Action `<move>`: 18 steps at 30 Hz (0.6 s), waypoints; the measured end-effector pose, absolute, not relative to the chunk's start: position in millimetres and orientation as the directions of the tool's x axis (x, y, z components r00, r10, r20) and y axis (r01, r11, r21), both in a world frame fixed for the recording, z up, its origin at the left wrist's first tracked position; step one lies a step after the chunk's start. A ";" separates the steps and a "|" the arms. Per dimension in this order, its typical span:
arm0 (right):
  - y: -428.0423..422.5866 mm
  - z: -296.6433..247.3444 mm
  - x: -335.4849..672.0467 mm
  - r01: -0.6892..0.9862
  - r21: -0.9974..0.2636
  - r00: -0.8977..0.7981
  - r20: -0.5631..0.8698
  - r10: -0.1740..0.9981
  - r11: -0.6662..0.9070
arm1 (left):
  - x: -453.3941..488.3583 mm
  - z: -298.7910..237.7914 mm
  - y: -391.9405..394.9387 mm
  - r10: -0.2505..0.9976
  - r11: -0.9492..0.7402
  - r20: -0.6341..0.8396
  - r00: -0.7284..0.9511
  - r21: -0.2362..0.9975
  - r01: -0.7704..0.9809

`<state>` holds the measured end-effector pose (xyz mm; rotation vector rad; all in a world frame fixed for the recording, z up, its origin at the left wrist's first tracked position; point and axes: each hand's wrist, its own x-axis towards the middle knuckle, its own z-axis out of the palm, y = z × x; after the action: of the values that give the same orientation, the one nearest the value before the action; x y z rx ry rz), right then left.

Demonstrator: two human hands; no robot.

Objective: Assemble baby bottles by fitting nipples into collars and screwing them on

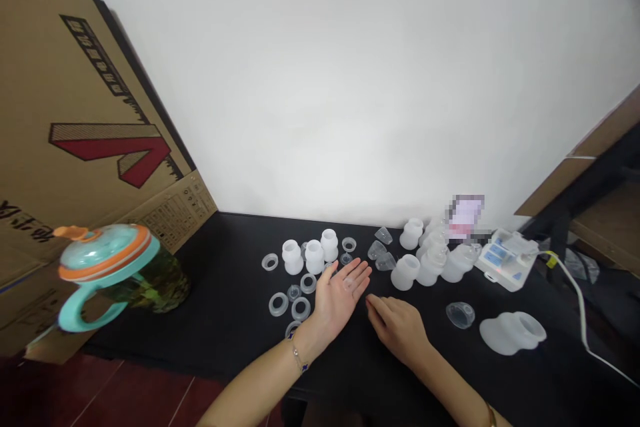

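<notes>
My left hand (336, 300) is palm up over the table, its fingers stretched out flat. Across the fingers lies a small clear piece (349, 283), too faint to name. Close beside it my right hand (397, 328) is closed, palm down, with thumb and fingertips together; anything between them is hidden. Left of my left hand are several translucent collar rings (278, 304) and a clear bottle nipple (294, 292). Behind them stand three white baby bottles (314, 257). Clear caps (385, 261) and several more baby bottles (405, 272) are beyond my right hand.
A bottle (511, 333) lies on its side at the right, near a clear dome cap (460, 314). Behind are a white device (506, 260) and its cable (583, 320). At left, a teal-lidded jug (107, 260) stands before a cardboard box (90, 93). A white wall (350, 80) backs the black table (225, 327).
</notes>
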<state>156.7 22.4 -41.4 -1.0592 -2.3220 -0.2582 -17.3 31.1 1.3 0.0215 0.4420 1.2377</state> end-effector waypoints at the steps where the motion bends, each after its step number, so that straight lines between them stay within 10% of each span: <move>1: 23.6 -36.7 157.1 0.742 -0.060 -0.503 0.609 0.614 0.667 | -17.5 1.4 31.6 0.914 0.337 -0.320 0.251 0.251 -0.908; 18: 105.9 -35.3 123.8 0.829 -0.012 -0.518 0.361 0.775 0.559 | -18.6 -3.3 40.4 0.903 0.242 -0.421 0.092 0.317 -0.917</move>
<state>123.8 105.9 -35.3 -1.3178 -2.4712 -0.2316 -18.6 40.4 -3.3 -0.0294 0.6001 1.3510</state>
